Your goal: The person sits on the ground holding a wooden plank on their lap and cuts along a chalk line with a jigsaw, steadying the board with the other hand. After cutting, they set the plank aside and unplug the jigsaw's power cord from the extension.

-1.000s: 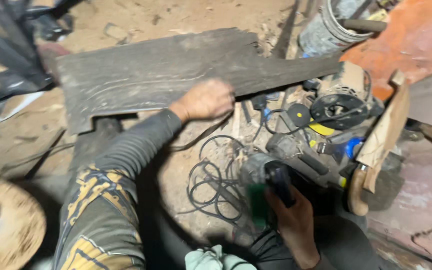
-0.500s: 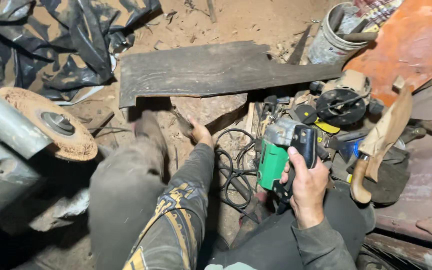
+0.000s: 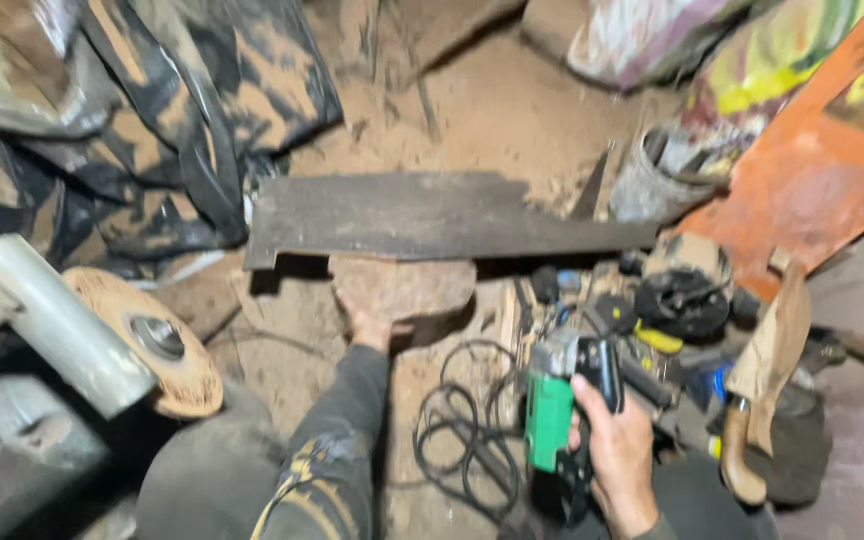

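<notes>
Gripping a green angle grinder in the right hand, fingers wrapped tight round its black body, low and right of centre over the black cable. Reaching forward with the left hand, fingers curled against a reddish stone wedged under the dark flat board. Lying just left: a round wooden disc.

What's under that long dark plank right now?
A reddish-brown stone block sits under the dark plank, near its middle, and the left hand grips the block's lower left edge. Dirt floor shows on the left; the shadowed gap further back is hidden.
</notes>
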A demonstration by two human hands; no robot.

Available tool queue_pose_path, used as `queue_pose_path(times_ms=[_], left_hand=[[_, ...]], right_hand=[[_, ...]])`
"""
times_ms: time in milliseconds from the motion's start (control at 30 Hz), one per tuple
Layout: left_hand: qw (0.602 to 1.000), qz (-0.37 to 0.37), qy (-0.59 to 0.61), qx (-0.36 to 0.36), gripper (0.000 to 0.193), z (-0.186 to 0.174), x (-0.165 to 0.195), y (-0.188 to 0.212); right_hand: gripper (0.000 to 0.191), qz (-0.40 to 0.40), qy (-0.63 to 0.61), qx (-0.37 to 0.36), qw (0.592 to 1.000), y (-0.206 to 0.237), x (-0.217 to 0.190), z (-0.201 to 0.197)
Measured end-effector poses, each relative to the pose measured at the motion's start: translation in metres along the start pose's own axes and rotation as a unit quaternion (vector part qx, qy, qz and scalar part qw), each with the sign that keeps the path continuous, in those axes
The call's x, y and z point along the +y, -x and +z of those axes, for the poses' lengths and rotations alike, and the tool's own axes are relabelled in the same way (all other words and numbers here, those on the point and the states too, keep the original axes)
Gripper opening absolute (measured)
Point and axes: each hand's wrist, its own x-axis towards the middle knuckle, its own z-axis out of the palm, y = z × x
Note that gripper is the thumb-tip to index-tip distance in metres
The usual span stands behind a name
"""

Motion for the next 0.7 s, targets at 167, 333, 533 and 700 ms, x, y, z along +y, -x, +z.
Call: queue_pose_path(times_ms=[167, 333, 533, 700], left_hand=[[0.93, 0.133, -0.245, 0.24, 0.081, 0.002, 0.072, 0.004], [0.605, 0.485, -0.474, 0.417, 0.055, 0.024, 0.081, -0.007], [0.437, 0.401, -0.804, 0.049, 0.074, 0.094, 0.079, -0.016], [0.228, 0.128, -0.965, -0.033, 0.119, 0.151, 0.086, -0.017]], right_hand=[[0.021, 0.039, 0.002, -0.029, 0.999, -0.006, 0.002, 0.021], [0.022, 0.014, 0.013, -0.047, 0.999, 0.005, 0.006, 0.038], [0.025, 0.01, 0.063, -0.049, 0.997, 0.021, -0.004, 0.044], [0.023, 0.032, 0.103, -0.027, 0.994, 0.025, -0.007, 0.031]])
